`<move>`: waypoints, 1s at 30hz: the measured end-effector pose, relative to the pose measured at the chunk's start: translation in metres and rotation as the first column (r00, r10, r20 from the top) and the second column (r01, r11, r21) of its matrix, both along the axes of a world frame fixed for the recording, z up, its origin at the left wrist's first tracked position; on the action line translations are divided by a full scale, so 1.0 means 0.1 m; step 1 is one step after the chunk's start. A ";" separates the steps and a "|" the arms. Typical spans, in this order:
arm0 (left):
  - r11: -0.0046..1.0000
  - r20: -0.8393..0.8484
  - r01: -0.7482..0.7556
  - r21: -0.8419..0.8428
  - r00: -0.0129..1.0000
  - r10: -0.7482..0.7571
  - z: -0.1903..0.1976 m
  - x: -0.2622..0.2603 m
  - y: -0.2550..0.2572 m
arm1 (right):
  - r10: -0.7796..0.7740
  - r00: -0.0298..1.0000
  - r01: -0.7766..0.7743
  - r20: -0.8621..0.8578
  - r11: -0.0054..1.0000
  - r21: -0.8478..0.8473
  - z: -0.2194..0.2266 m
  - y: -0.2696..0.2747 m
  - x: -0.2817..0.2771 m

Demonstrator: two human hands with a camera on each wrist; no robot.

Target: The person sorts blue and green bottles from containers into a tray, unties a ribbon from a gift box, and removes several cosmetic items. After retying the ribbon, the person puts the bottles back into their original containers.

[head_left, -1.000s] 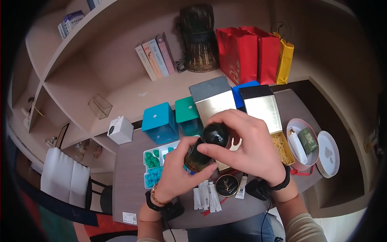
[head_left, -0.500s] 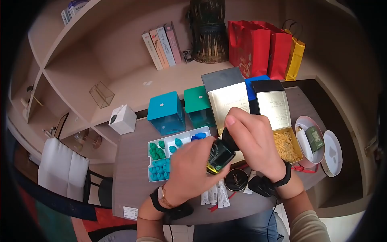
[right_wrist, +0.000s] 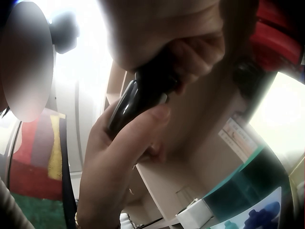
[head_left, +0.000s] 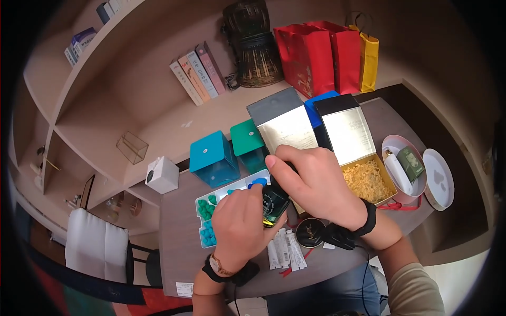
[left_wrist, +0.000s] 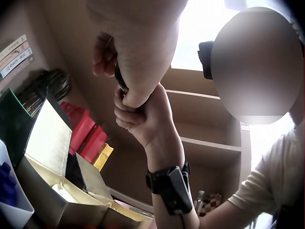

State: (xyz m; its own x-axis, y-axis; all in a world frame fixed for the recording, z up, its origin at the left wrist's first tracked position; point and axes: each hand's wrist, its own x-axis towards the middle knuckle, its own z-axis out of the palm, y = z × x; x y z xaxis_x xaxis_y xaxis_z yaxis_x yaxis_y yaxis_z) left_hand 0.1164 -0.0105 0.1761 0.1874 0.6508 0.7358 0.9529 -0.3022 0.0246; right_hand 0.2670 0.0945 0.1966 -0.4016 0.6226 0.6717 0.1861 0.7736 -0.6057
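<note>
A dark glass bottle [head_left: 273,204] with a label and a yellow-green strip is gripped by my left hand [head_left: 240,224] in the head view. My right hand [head_left: 321,184] curls over the bottle's black top, mostly hiding it. From the right wrist camera, the shiny dark bottle [right_wrist: 128,109] lies in the left hand [right_wrist: 124,157], with the right hand [right_wrist: 176,33] around its upper end. In the left wrist view both hands, left [left_wrist: 138,52] and right [left_wrist: 143,119], meet around the largely hidden dark bottle.
Left of the bottle lies a white tray [head_left: 232,187] of green and blue pieces. Behind stand a teal box [head_left: 211,152], a green box [head_left: 246,138] and gold-lined boxes [head_left: 345,134]. White tubes [head_left: 284,250], a round black case [head_left: 310,233] and a round pink box [head_left: 419,185] sit nearby.
The bottle has turned from its earlier tilt, so its label shows. My right hand has moved from beside the round black top to closing over it. The head view has shifted.
</note>
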 end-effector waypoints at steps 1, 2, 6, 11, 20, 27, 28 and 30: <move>1.000 -0.002 0.004 -0.002 1.000 -0.004 0.00 0.00 -0.01 | 0.009 1.000 -0.009 -0.008 1.000 0.004 0.00 0.00 -0.01; 1.000 -0.002 0.007 -0.005 1.000 -0.007 0.01 -0.01 -0.01 | 0.004 1.000 -0.004 -0.010 1.000 0.015 0.00 -0.01 -0.01; 1.000 0.009 0.020 -0.002 1.000 -0.020 0.00 -0.02 -0.02 | -0.016 1.000 0.016 -0.006 0.999 0.039 0.01 -0.05 -0.01; 1.000 0.025 0.014 0.013 1.000 -0.015 -0.02 -0.04 0.03 | 0.054 0.996 -0.054 0.066 0.998 -0.012 0.08 -0.05 0.06; 0.989 0.089 -0.004 -0.147 0.996 0.017 0.09 -0.14 0.08 | 0.167 0.937 -0.236 0.307 0.950 0.205 0.17 -0.04 0.30; 0.988 0.211 0.087 -0.130 0.976 -0.059 0.07 -0.11 0.00 | 0.106 0.896 -0.279 0.431 0.889 0.363 0.18 -0.18 0.34; 0.986 0.282 0.105 -0.127 0.957 -0.065 0.09 -0.11 -0.02 | 0.125 0.897 -0.291 0.424 0.889 0.353 0.21 -0.14 0.40; 0.991 0.356 0.104 -0.086 0.932 -0.067 0.13 -0.12 -0.06 | 0.159 0.907 -0.297 0.391 0.898 0.324 0.24 -0.02 0.56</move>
